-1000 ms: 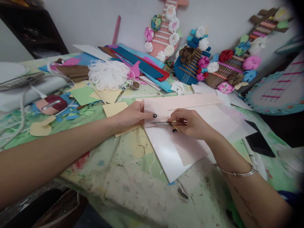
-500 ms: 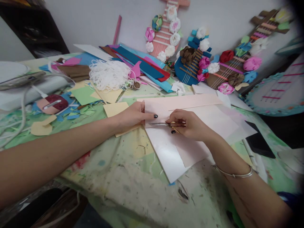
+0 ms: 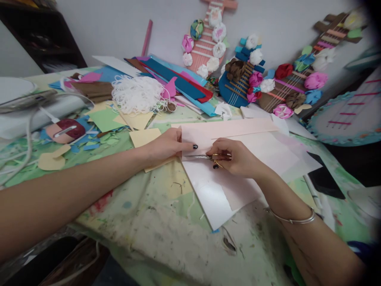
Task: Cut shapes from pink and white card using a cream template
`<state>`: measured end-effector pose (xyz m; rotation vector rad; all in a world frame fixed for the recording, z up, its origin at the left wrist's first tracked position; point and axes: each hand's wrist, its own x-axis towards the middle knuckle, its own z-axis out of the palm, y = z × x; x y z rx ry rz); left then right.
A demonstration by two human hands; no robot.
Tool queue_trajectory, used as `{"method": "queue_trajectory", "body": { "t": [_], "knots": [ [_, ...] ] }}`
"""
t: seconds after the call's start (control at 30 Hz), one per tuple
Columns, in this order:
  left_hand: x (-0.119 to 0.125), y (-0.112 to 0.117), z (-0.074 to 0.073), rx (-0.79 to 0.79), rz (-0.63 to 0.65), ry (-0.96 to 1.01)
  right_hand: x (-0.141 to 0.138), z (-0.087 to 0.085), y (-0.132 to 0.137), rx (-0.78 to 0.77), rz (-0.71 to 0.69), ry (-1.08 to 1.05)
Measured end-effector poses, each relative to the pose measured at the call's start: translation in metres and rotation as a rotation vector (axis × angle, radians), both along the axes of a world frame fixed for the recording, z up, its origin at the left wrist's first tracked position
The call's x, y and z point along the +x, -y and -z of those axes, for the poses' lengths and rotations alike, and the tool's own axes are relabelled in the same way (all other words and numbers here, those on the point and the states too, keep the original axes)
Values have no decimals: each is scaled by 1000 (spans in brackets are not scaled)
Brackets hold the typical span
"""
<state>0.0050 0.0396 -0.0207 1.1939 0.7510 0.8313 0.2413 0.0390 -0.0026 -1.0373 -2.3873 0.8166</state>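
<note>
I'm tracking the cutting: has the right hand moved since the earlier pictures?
Yes, the right hand has shifted slightly left, toward the left hand, judged against the blue guitar.

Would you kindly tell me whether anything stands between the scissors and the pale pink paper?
Nothing visible does: the scissors in the right hand are right at the pale pink paper. The left hand holds that paper, its thumb just above the scissors in the picture, not in between.
</note>
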Motion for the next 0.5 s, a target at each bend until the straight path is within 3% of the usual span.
{"method": "queue_trajectory", "body": {
  "t": [0.5],
  "knots": [
    [-1,-2,2,24,4,-12,-4,-1,2,24,16,12]
  ]
}}
